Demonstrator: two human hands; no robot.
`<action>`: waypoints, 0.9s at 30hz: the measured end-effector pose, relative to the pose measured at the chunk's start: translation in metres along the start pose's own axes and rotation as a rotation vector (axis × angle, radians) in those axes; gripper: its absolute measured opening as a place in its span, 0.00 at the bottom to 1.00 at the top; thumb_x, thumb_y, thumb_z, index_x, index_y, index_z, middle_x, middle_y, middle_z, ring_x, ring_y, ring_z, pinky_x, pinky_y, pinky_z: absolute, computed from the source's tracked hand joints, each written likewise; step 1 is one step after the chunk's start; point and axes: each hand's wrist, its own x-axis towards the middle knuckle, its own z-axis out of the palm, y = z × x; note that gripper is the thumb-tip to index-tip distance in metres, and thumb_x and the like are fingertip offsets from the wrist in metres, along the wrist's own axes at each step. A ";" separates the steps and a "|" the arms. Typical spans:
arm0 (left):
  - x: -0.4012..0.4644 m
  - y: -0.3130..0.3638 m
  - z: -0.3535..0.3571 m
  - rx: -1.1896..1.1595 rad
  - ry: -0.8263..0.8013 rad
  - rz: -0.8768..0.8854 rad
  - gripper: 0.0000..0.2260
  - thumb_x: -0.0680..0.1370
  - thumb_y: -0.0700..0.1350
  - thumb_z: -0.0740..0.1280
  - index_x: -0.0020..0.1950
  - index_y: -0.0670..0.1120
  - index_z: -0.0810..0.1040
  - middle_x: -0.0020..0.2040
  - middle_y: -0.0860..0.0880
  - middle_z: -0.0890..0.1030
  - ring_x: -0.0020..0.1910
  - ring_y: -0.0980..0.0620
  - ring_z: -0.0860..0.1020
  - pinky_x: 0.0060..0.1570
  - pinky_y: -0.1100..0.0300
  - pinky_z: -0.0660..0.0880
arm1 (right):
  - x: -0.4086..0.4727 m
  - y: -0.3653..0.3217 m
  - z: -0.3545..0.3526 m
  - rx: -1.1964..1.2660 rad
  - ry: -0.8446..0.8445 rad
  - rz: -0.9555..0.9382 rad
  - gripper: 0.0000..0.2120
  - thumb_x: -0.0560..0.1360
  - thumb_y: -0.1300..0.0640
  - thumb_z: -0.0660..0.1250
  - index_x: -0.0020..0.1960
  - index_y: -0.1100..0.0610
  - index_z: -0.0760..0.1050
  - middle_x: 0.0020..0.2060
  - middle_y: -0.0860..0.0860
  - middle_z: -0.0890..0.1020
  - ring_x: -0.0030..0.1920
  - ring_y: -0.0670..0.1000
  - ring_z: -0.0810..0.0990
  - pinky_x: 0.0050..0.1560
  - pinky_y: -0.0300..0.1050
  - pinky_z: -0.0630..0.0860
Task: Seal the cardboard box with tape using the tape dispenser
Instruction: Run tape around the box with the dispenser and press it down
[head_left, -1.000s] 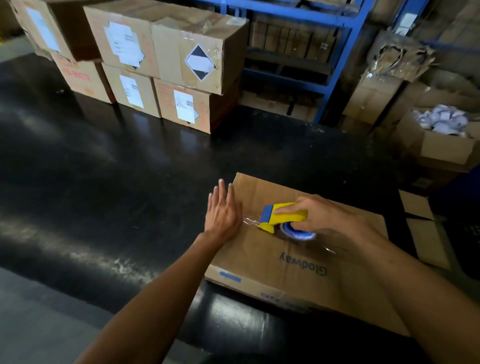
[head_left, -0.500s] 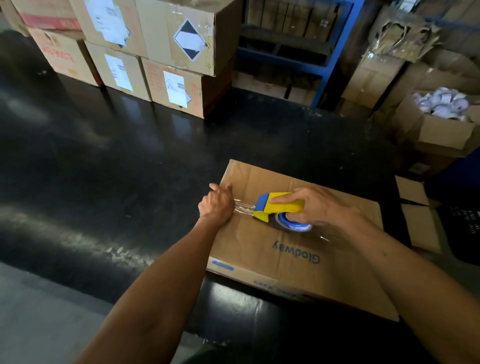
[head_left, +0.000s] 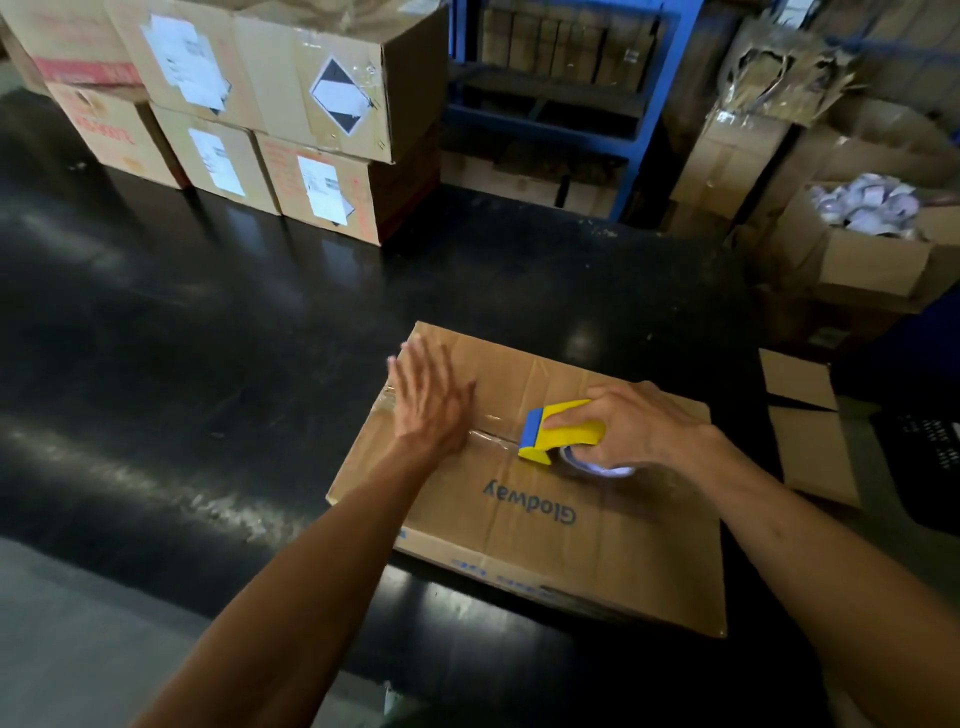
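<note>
head view
box: cardboard box (head_left: 561, 519) flat on black counter (head_left: 208, 364), closed flaps up, "Glodway" print upside down toward camera.
seam axis: flap seam runs left-right across box top, from left edge under left hand to under dispenser; clear tape (head_left: 493, 439) laid along it between the two.
dispenser: yellow-and-blue tape dispenser (head_left: 558, 431) on seam near box middle, blue blade end pointing left, roll side toward right.
right hand (head_left: 639, 426): grip closed around dispenser from above, fingers over yellow body, roll partly hidden beneath.
left hand (head_left: 431, 400): grip wide, palm flat, fingers spread, pressing on taped seam at left edge of box; motion-blurred.
key relation: untaped stretch of seam lies to right of dispenser; left hand just left of it, anchoring tape start. Right hand nearer remaining seam.
next move, judged: pull dispenser rightward along seam axis, keeping straight; drift off axis would leave flap gap uncovered.
progress, judged: roughly left third to half taped; right part looks bare, glare makes it uncertain.
background: stacked cartons (head_left: 260, 114) at far end of counter, well apart.
</note>
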 end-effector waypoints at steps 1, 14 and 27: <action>-0.006 0.018 0.007 -0.027 -0.017 0.072 0.32 0.84 0.59 0.44 0.80 0.40 0.45 0.80 0.37 0.42 0.79 0.38 0.41 0.75 0.40 0.35 | 0.001 0.000 0.000 0.007 0.012 -0.014 0.22 0.71 0.32 0.62 0.65 0.26 0.68 0.52 0.45 0.79 0.53 0.51 0.78 0.42 0.43 0.67; -0.021 0.039 0.034 0.026 -0.098 0.067 0.33 0.82 0.63 0.39 0.81 0.45 0.39 0.80 0.43 0.37 0.79 0.45 0.36 0.76 0.43 0.37 | -0.009 0.026 0.013 0.202 -0.002 -0.029 0.24 0.69 0.29 0.65 0.64 0.30 0.73 0.52 0.49 0.83 0.50 0.53 0.80 0.50 0.48 0.76; -0.063 0.087 0.041 0.004 -0.092 0.300 0.38 0.78 0.64 0.30 0.81 0.41 0.46 0.81 0.40 0.44 0.80 0.43 0.42 0.77 0.46 0.40 | -0.051 0.071 0.025 0.068 0.026 -0.044 0.23 0.68 0.26 0.61 0.63 0.26 0.71 0.50 0.46 0.81 0.54 0.50 0.79 0.46 0.44 0.73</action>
